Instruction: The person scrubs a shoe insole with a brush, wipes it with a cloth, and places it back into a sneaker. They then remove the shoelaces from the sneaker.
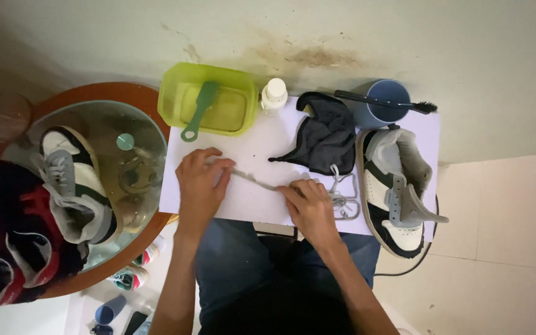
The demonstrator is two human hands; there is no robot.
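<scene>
Denim-clad knees (243,273) of the seated person fill the lower frame, forearms extending up to a white board (249,205) laid as a work surface. Left hand (201,183) is closed, fingertips pinching one end of a grey shoelace (252,180). Right hand (310,208) is likewise closed, pinching the lace further along, so that a short span is drawn taut between the two hands, just above the board. The remainder of the lace lies in loose loops (342,195) beside the right hand.

Assessment: the lace is light, limp and flat; it appears unlikely to hold shape unless tensioned, and is best taken in a fingertip pinch at two points, as observed.

Adjacent items: dark grey cloth (327,136) behind the lace; unlaced black-and-white sneaker (395,192) at the board's right edge, tongue pulled out; blue cup (383,102) with a black brush (386,102) across its rim; small white bottle (274,94); lime-green tub (209,99) holding a green brush (198,111). The matching sneaker (75,186) rests on a round glass table (138,133) to the left, next to red-and-black shoes (7,242).
</scene>
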